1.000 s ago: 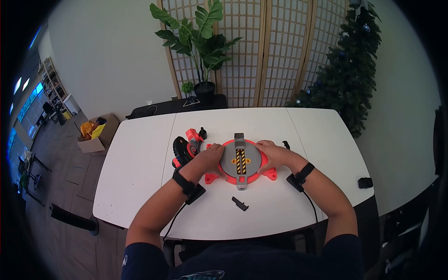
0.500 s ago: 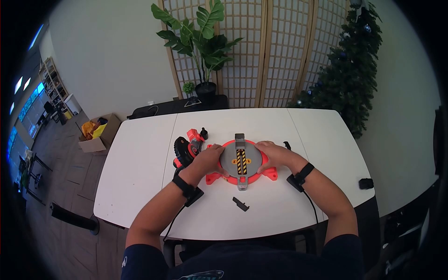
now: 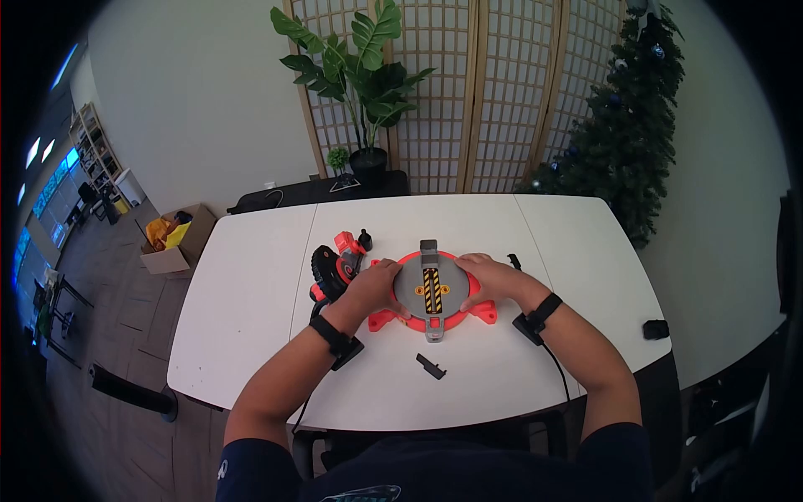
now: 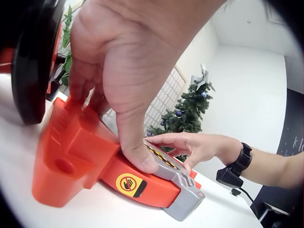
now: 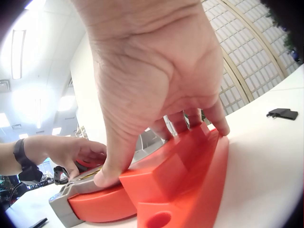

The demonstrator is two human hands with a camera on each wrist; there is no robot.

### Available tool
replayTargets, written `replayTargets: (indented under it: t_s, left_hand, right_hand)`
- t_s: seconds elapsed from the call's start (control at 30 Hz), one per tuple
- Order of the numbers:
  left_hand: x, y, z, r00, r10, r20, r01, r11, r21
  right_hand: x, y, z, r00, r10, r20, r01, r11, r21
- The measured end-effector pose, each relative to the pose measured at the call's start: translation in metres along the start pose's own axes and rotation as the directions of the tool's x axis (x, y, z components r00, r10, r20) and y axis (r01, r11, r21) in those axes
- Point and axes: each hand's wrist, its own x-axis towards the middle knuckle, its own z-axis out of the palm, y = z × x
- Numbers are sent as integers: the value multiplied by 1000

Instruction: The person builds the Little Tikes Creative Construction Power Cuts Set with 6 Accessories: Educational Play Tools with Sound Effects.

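A round grey-and-red base (image 3: 410, 289) lies flat on the white table, a yellow-and-black striped strip (image 3: 432, 289) across its middle. My left hand (image 3: 375, 286) grips its left side; in the left wrist view the thumb (image 4: 137, 147) lies on the grey top edge above a yellow warning sticker (image 4: 129, 184). On the opposite side my right hand (image 3: 495, 279) holds the rim. The right wrist view shows that thumb (image 5: 111, 166) on the grey top and the other fingers beyond a red foot (image 5: 156, 178), their tips partly hidden.
Left of the base stands a red-and-black part with a ridged wheel (image 3: 328, 272). One small black piece (image 3: 431, 366) lies in front, another (image 3: 514, 261) behind the right hand. A black object (image 3: 655, 329) sits at the table's right edge.
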Motion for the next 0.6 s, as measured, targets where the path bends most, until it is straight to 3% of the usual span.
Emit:
replayTargets:
  t_s: [0.6]
  left_hand:
    - [-1,1,-1,1000,1,7,-1,1000,11]
  right_hand:
    - [1,0,2,1000,25,3,-25,1000,-13]
